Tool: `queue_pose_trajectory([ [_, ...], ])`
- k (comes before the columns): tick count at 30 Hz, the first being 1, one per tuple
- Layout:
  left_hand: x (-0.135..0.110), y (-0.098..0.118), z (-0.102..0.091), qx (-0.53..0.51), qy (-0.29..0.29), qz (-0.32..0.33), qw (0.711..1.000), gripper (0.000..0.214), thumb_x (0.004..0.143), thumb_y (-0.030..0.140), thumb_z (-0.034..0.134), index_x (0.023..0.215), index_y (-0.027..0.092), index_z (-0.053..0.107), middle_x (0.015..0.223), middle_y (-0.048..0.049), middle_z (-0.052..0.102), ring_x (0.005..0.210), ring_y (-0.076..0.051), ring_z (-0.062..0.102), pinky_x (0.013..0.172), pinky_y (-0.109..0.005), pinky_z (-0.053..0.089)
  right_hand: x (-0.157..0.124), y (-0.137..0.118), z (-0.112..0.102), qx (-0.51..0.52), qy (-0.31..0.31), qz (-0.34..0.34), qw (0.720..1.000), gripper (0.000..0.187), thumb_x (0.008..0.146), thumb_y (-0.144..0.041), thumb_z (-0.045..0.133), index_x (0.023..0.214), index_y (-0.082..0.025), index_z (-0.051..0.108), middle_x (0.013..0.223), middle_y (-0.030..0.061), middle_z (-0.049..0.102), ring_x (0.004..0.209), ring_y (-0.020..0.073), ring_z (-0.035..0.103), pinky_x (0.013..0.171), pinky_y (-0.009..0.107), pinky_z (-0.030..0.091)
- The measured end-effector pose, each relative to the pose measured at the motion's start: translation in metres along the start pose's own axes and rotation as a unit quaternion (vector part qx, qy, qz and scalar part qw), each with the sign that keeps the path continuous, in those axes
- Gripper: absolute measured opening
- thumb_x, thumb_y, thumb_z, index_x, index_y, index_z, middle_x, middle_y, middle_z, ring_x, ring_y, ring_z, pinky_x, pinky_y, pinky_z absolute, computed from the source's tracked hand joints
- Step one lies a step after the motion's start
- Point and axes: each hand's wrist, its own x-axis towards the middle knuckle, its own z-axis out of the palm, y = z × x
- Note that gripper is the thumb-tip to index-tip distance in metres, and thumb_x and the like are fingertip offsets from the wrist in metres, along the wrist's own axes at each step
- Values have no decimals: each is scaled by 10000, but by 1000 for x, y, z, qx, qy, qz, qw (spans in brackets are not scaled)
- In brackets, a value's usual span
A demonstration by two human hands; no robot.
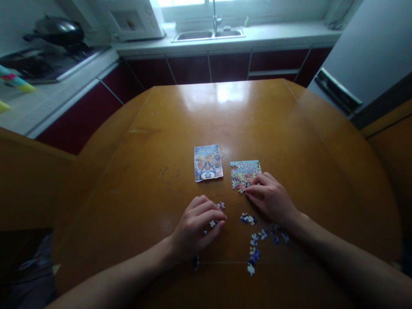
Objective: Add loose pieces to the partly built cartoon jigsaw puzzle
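Lying just past R hand's [272, 195] nearly-pinched fingertips, twd table's [161, 137] far edge: puzzle [243, 173]. Held pc can't be confirmed. Loose pcs [220, 206] half-covered by L hand [197, 223], fingers curled, grip unclear.

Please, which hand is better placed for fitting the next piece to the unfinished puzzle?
Probably the right hand: it is at the lower edge of the unfinished puzzle. The left hand is farther off, by some loose pieces.

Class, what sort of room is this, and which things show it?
Most likely a kitchen: there is a sink with a tap, and a pan on a stove.
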Motion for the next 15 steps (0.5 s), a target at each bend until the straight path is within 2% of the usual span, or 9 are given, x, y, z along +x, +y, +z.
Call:
queue_pose_trajectory([
  [10, 2, 1, -1, 8, 0, 5, 1000, 130, 887, 120, 573, 959, 199, 648, 843, -29, 675, 780, -159, 557, 745, -320, 449, -1, -6, -2, 9, 14, -10, 1000, 170, 912, -214, 598, 849, -241, 753, 869, 62, 641, 861, 213, 526, 747, 369, 491],
  [15, 3, 1, -1, 0, 0, 4, 1000, 143, 870, 93, 579, 956, 189, 642, 846, -30, 671, 781, -161, 546, 741, -320, 445, -2, -15, -4, -24, -18, -27, 999, 185, 930, -230, 576, 910, -223, 760, 903, 74, 642, 885, 222, 514, 789, 383, 490],
])
